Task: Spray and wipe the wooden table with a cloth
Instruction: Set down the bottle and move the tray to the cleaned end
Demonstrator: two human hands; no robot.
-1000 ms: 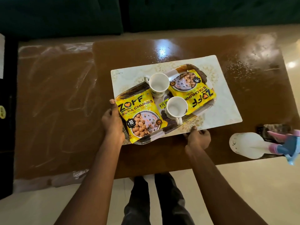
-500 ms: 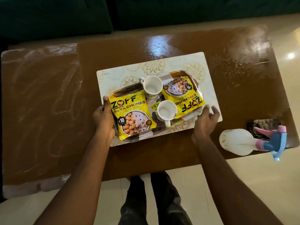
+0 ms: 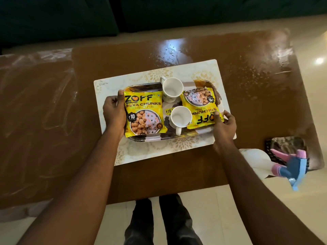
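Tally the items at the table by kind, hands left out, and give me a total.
Yellow soya chunks packets: 2
White cups: 2
Tray: 1
Placemat: 1
Spray bottle: 1
Cloth: 1
Total: 8

The tray [image 3: 177, 137] is mostly covered by packets [image 3: 143, 112] and cups [image 3: 180, 115], and the left hand [image 3: 113, 110] hides its fingers under the rim. The cloth [image 3: 286, 144], perhaps folded, lies half hidden behind the spray bottle [image 3: 256, 160], whose base the right forearm covers. The table [image 3: 177, 174] runs off the left edge.
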